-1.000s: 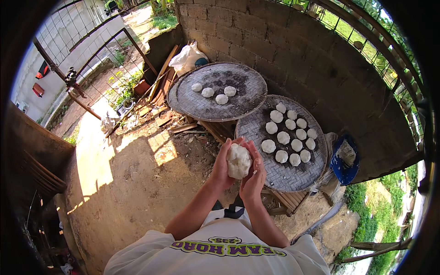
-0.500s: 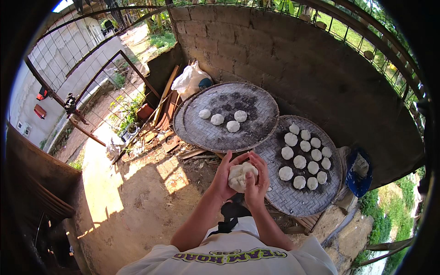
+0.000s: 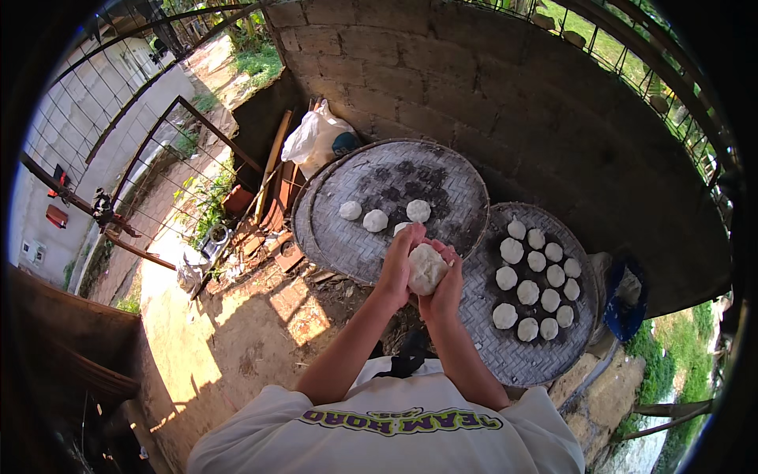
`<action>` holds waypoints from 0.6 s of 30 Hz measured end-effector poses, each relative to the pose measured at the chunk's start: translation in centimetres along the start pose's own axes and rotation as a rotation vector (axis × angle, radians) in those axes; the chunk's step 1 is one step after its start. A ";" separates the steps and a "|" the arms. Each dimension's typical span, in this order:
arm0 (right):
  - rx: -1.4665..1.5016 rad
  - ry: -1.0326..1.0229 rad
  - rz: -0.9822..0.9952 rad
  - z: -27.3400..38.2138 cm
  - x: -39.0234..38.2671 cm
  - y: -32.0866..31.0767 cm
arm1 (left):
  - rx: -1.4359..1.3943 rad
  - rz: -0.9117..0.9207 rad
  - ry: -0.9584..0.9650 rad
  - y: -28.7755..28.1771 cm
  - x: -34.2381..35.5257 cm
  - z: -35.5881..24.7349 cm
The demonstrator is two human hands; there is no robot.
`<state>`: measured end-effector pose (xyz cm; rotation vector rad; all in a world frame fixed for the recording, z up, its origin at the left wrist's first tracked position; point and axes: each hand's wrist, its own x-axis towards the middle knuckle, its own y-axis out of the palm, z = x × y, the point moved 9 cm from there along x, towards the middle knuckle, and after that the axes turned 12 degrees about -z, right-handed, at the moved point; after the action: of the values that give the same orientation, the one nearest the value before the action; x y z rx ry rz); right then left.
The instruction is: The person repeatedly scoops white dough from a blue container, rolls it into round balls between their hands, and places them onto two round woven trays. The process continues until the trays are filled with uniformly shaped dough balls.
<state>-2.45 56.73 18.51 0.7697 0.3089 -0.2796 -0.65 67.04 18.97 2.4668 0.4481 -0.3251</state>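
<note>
Between my two cupped hands sits a lumpy white ball (image 3: 427,269) that looks like dough. My left hand (image 3: 396,267) wraps its left side and my right hand (image 3: 446,290) its right, with fingertips coming close together beyond it. Both hands are above the near edge of the left woven tray (image 3: 335,245), where several similar pale balls (image 3: 376,220) lie. One of those is partly covered by my left fingers. On the right woven tray (image 3: 505,357), more white balls (image 3: 528,292) stand apart in rough rows.
A block wall (image 3: 474,87) rises behind the trays. Beside the right tray is a blue bag or container (image 3: 628,316). A white plastic bag (image 3: 320,138) and wooden boards (image 3: 274,162) lean at the back left. Broken bricks litter the ground, and a wire gate (image 3: 170,150) stands left.
My hands have moved forward over the left tray's edge, still around the ball. Their fingers have closed further about it and partly cover one ball on the tray.
</note>
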 end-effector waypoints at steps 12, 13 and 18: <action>0.206 0.019 -0.134 -3.2 8.5 4.9 | -0.170 0.013 -0.431 -0.2 11.2 -0.4; 0.215 -0.004 -0.226 -3.6 9.3 4.8 | -0.147 -0.044 -0.331 -1.1 12.5 -1.2; -0.406 -0.738 -0.149 -2.8 10.6 9.8 | -0.305 0.222 -0.763 -1.9 15.6 -1.7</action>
<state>10.27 64.00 18.89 0.2071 -0.2740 -0.5970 13.08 73.24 14.17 1.8849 -0.0964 -0.9681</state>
